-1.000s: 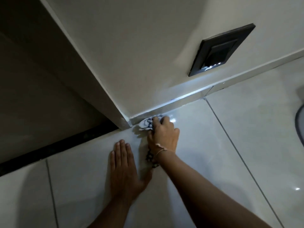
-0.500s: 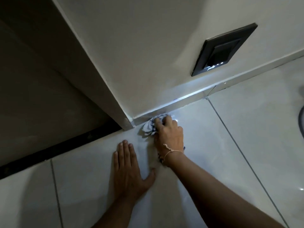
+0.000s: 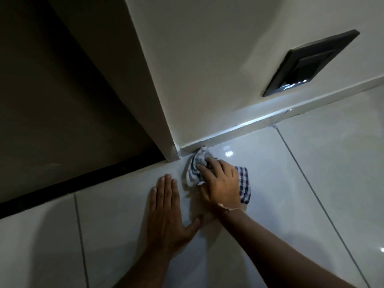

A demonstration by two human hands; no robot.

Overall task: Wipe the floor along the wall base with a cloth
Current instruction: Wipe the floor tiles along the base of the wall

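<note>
Pressing a checked cloth [image 3: 194,170] into the wall-base corner at centre frame, the right hand [image 3: 221,182] clutched it bunched against the skirting [image 3: 259,123], while the left hand [image 3: 166,206] lay flat, fingers spread, apparently bracing, on the floor tile [image 3: 291,183].

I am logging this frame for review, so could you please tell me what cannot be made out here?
- Head view: middle of the checked blue-and-white cloth, covered by the right hand.
- Floor under the flat left hand, hidden.
- Dark wall plate: too dim to identify.
- Dark opening left of the corner: unlit.
</note>
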